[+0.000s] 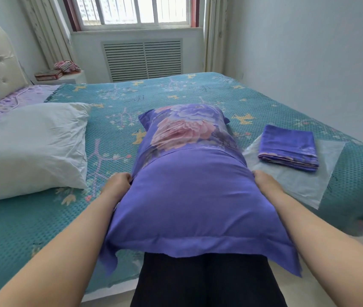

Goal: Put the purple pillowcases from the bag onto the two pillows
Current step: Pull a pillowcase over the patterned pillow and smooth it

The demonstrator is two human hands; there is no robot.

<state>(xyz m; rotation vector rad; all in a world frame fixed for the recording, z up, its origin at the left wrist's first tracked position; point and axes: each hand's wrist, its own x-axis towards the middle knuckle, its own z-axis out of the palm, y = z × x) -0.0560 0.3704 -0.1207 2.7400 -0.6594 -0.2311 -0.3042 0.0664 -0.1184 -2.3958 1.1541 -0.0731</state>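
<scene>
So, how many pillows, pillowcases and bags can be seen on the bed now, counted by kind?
Pillows: 2, one bare white pillow and one inside the purple pillowcase that both hands grip.
Pillowcases: 2, that one and a folded pillowcase.
Bags: 1, the clear bag under it.
Total: 5

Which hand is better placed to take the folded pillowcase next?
Probably the right hand: the folded pillowcase lies on the clear bag just beyond it. The left hand is across the covered pillow.
</scene>
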